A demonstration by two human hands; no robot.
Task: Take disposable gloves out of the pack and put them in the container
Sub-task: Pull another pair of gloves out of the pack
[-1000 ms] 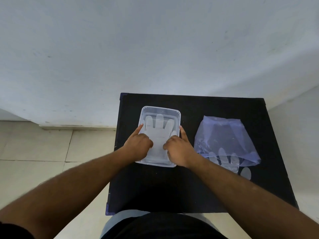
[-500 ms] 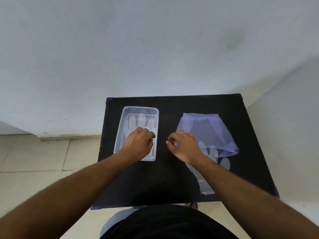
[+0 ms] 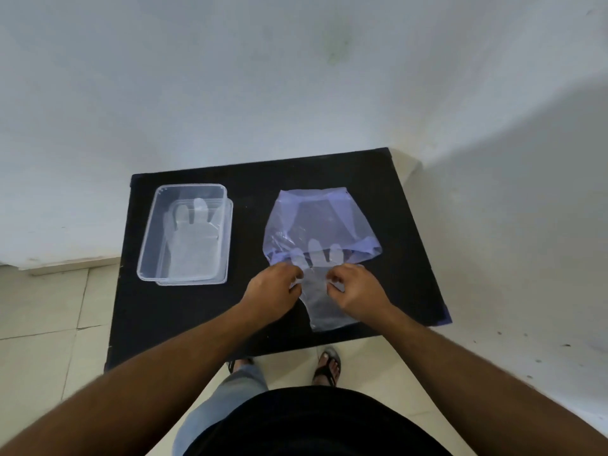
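Observation:
A clear plastic container sits on the left of the black table, with a translucent disposable glove lying flat inside it. To the right lies the pale purple glove pack. Another clear glove sticks out of the pack's near opening, cuff toward me, fingers still inside. My left hand pinches the glove's left edge and my right hand pinches its right edge, just below the pack's mouth.
The table stands against a white wall, with another white wall close on its right. A tiled floor lies to the left. My feet in sandals show under the table's near edge.
Both hands left the container and the glove in it. They moved right to the pack and took hold of the glove sticking out of it.

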